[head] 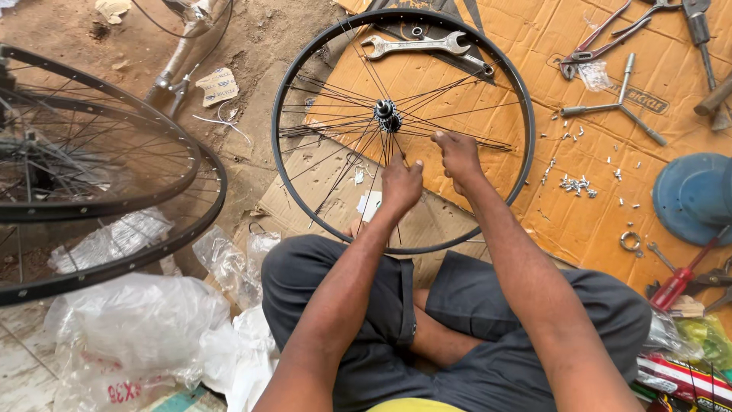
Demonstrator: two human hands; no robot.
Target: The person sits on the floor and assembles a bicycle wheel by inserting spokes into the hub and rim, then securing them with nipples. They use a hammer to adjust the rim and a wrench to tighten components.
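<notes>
From where I watch, the far left of the ground holds two finished bicycle wheels (99, 191) stacked one over the other, with crumpled clear plastic bags (137, 328) below them toward the near edge. Next comes the work itself: a black rim (284, 191) with its hub (386, 114) lies flat on the cardboard sheet (549, 221), its near arc just ahead of my crossed legs, and loose spokes (343, 133) fan out from the hub without yet reaching the rim all round. My left hand (400, 185) is closed, fingers pinched on a spoke between hub and near rim; my right hand (457, 156) is also curled shut, gripping spokes just right of the hub. I judge this to be the lacing step, with the spokes hung in the hub and being crossed and led to their rim holes. The next move calls for steering each spoke end to its proper hole and fetching a nipple from the small heap of nipples (577, 184) scattered on the cardboard past the rim's right edge. A spanner (415, 46) rests across the far spokes, a three-way socket wrench (619, 107) lies toward the far right corner, and a blue dish (695, 197) sits at the right edge
</notes>
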